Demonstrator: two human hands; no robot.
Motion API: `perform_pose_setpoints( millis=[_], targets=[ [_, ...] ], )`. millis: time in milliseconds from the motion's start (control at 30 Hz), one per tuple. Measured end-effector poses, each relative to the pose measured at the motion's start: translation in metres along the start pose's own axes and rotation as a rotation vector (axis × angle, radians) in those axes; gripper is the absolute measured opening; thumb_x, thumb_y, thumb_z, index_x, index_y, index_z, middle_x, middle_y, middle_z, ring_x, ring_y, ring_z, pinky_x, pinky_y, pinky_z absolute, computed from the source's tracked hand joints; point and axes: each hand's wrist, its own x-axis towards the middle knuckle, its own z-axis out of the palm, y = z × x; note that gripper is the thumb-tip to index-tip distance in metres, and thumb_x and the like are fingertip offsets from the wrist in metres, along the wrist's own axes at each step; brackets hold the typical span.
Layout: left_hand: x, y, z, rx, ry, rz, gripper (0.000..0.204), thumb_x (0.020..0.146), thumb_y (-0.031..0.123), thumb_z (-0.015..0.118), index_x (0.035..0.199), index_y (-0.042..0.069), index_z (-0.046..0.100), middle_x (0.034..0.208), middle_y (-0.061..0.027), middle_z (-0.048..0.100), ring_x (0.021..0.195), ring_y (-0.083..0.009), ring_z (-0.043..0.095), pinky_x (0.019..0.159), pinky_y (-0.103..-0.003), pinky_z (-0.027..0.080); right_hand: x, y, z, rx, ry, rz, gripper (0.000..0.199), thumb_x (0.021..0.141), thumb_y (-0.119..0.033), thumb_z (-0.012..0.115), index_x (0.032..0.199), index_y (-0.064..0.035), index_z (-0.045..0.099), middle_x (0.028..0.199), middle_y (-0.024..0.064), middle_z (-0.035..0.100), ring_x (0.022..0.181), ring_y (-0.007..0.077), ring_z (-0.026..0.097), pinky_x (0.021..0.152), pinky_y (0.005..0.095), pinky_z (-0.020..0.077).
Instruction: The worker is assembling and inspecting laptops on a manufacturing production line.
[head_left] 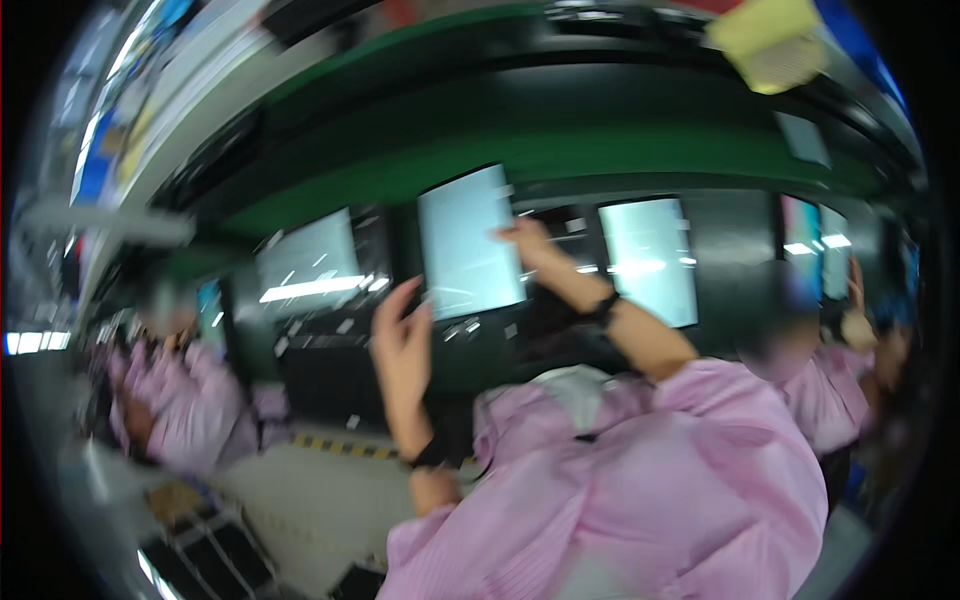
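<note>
A lit, pale blue-white flat screen panel (468,245) stands tilted in the middle, in front of me. My right hand (530,245) reaches to its right edge, the fingertips overlapping or just in front of the lit face. Blur hides whether they grip anything. Left of the panel's lower corner is my left hand (402,350), raised, with thumb and fingers curved and apart and nothing visible between them. Each wrist has a dark band, the left one (430,455) and the right one (604,308).
More lit screens stand along the dark green bench, one on the left (312,262) and one on the right (648,262). Yellow sheets (770,45) hang at the upper right. Co-workers in pink sit left (200,410) and right (820,400). Black trays (210,555) lie lower left.
</note>
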Motion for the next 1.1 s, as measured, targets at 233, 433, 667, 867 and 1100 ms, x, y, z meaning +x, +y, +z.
perform_pose_setpoints(
  millis=[233,433,667,867,1100],
  targets=[
    [0.011,0.19,0.0,-0.175,-0.029,1.136,0.078,0.078,0.032,0.07,0.14,0.009,0.029,0.14,-0.0328,0.026,0.119,-0.0424,0.045,0.091,-0.045,0.047,0.031,0.013,0.098,-0.275,0.072,-0.142,0.037,0.079,-0.019,0.068,0.106,0.0021,0.056,0.094,0.0152,0.063,0.084,0.0232,0.06,0.075,0.0343,0.0467],
    [0.026,0.208,0.01,-0.692,-0.37,0.577,0.055,0.089,0.036,0.048,0.136,0.01,0.036,0.14,-0.0292,0.025,0.117,-0.0406,0.043,0.094,-0.048,0.043,0.02,-0.011,0.088,-0.317,0.007,0.168,0.074,0.08,-0.016,0.065,0.13,0.0177,0.022,0.113,0.0379,0.049,0.115,0.0365,0.05,0.095,0.0384,0.0409],
    [0.031,0.208,0.039,-0.928,-0.462,0.645,0.051,0.092,0.037,0.04,0.138,0.015,0.032,0.144,-0.0231,0.018,0.124,-0.0383,0.034,0.097,-0.053,0.037,-0.01,0.003,0.116,-0.666,0.241,-0.154,0.082,0.078,-0.015,0.066,0.135,0.016,0.015,0.121,0.0428,0.036,0.115,0.0494,0.041,0.098,0.0457,0.0375],
    [0.039,0.203,0.026,-1.074,-0.795,0.495,0.049,0.095,0.038,0.033,0.14,0.019,0.029,0.148,-0.018,0.012,0.13,-0.0362,0.026,0.1,-0.057,0.032,-0.085,-0.003,0.096,-0.484,-0.084,-0.497,0.045,0.084,-0.019,0.058,0.121,0.0039,0.046,0.116,0.0243,0.054,0.104,0.0353,0.056,0.089,0.0408,0.0445],
    [0.035,0.178,0.012,-1.211,-1.124,0.342,0.046,0.098,0.038,0.026,0.143,0.024,0.025,0.152,-0.0119,0.005,0.137,-0.0339,0.017,0.104,-0.062,0.026,-0.228,0.108,0.034,-0.076,-1.005,0.109,0.036,0.093,-0.03,0.052,0.094,0.0041,0.064,0.084,0.0088,0.067,0.077,0.0129,0.059,0.068,0.028,0.0462]
  ],
)
